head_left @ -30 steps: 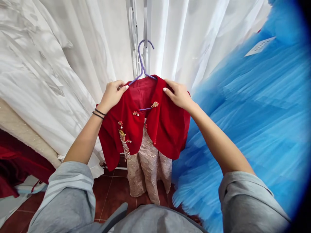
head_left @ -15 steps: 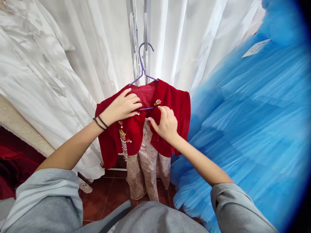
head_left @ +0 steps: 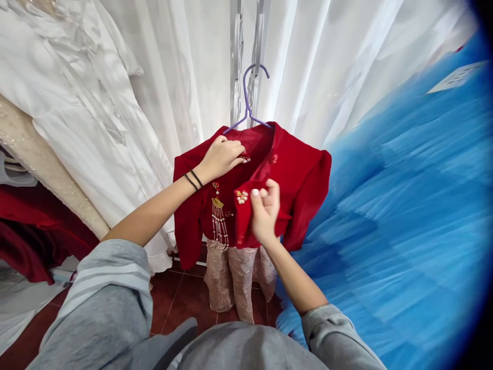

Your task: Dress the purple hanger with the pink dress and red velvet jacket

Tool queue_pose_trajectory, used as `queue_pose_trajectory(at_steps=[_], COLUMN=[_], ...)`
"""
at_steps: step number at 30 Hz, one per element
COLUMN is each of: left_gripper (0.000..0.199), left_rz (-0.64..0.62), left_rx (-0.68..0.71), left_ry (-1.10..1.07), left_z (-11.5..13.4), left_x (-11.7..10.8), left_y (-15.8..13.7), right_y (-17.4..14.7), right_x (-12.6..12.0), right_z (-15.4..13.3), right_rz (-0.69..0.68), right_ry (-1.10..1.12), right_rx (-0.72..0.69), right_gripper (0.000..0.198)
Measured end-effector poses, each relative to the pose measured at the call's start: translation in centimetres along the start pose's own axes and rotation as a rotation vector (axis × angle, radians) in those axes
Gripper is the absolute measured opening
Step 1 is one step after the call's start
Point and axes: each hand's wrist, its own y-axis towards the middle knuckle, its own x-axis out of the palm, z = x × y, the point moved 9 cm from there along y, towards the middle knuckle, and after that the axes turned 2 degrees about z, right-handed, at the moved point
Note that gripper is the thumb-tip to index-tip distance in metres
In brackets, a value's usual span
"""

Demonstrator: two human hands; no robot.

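A short red velvet jacket (head_left: pixel 304 180) hangs on a purple hanger (head_left: pixel 247 95) in front of me. My right hand (head_left: pixel 266 213) pinches the jacket's front edge and pulls it out toward me, beside a pearl flower button (head_left: pixel 242 197). My left hand (head_left: pixel 223 156) is closed at the opposite collar edge, its fingertips partly hidden near another beaded fastening (head_left: pixel 245 158). Below my left wrist dangles a gold brooch with beaded tassels (head_left: pixel 217 210). A pale pink patterned garment (head_left: pixel 242 277) shows beneath the jacket hem.
Large blue tulle gown (head_left: pixel 393 231) with a white tag (head_left: pixel 456 77) fills the right side. White dresses (head_left: pixel 88 103) hang on the left, near dark red cloth (head_left: pixel 34 226). Behind are white curtains (head_left: pixel 304 61) and a metal rack post (head_left: pixel 259 41). The floor has red tiles (head_left: pixel 185 293).
My right hand has gripped the jacket's front edge and drawn it outward and down. My left hand has closed at the collar edge. The view has shifted, so the jacket appears farther right.
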Motion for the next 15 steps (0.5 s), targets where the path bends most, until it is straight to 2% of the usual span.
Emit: queue_pose_trajectory(at_steps=[3,6,9,13,14,15], left_gripper=[0.021,0.031,0.039,0.036,0.033,0.030], left_rz=[-0.034,-0.002,0.130,0.096,0.087,0.083], left_rx=[-0.028,0.010,0.029,0.023,-0.010,-0.056], left_ry=[-0.041,-0.129,-0.078,0.121,0.160,0.182], left_z=[-0.6,-0.1,1.0,2.2,2.0,1.6], left_x=[1.9,1.6,0.4,2.0,2.4,2.7], left_y=[0.0,-0.9,-3.2,-7.2,-8.1,-8.9], right_y=[0.6,1.0,0.9,-2.1,-3.3,-4.4], right_x=[4.2,5.6,5.5,4.3,3.0,0.8], right_z=[4.8,8.1,8.4,7.1,7.1,7.4], right_rz=[-0.222,-0.334,-0.357,-0.365,-0.310,-0.182], right_ry=[0.025,-0.045,-0.135,-0.247,-0.252,-0.252], right_rx=[0.009,-0.046,-0.088,-0.118,-0.120,-0.105], right_gripper=[0.037,0.048,0.054,0.049,0.044,0.038])
